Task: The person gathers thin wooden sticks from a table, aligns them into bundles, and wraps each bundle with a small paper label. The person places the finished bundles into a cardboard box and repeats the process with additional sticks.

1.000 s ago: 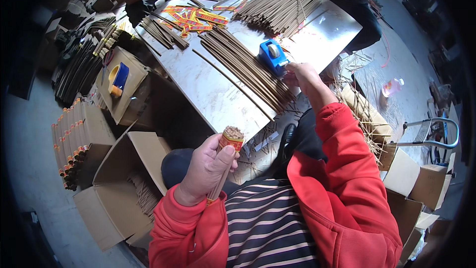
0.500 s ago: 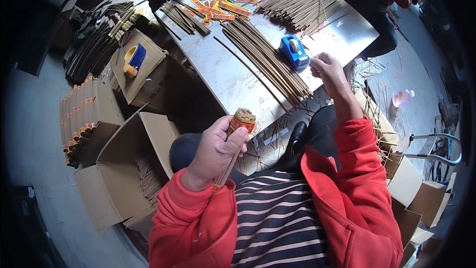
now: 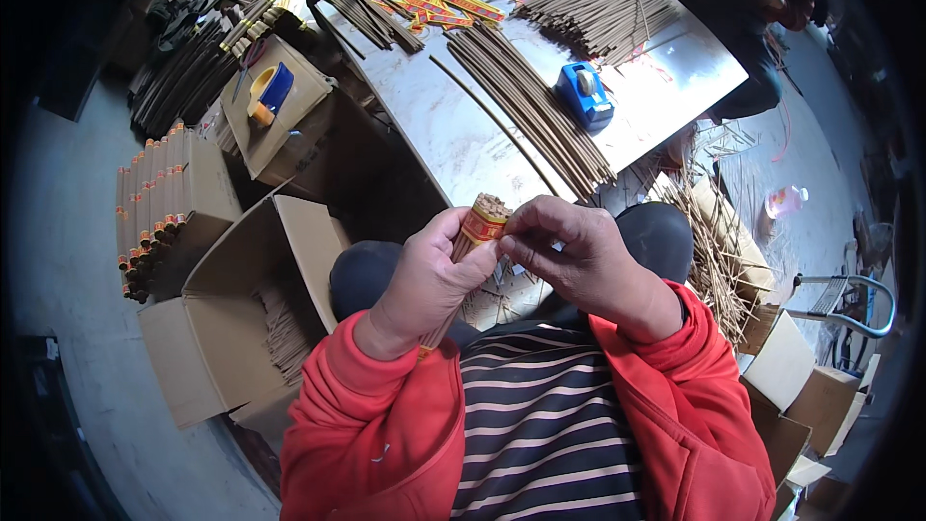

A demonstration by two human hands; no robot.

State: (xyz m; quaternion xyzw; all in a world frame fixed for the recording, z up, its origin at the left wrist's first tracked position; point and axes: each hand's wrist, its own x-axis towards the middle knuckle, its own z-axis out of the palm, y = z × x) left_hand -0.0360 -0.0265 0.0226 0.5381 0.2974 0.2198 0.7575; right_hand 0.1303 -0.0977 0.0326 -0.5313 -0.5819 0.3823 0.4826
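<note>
My left hand point(image 3: 424, 275) is closed around a bundle of brown incense sticks point(image 3: 493, 204), held tilted above my lap with its cut ends up. Near the top a red and yellow paper band point(image 3: 478, 229) wraps the bundle. My right hand point(image 3: 588, 260) pinches thumb and forefinger together against the band's right edge; whatever lies between the fingertips is too small to make out. Beyond my hands, a blue tape dispenser point(image 3: 585, 96) stands on the table point(image 3: 405, 111) beside a row of long incense sticks point(image 3: 526, 101).
More sticks point(image 3: 598, 14) and loose red-yellow paper bands point(image 3: 439, 0) cover the far table. At left are an open cardboard box point(image 3: 217, 357), stacked banded bundles point(image 3: 154, 203) and a carton holding a tape roll point(image 3: 270, 92). Scattered sticks point(image 3: 719, 280) and a trolley handle point(image 3: 849, 304) lie right. Another person sits opposite.
My right hand has come from beside the tape dispenser down and left to the paper band. The left hand still holds the bundle, at nearly the same spot.
</note>
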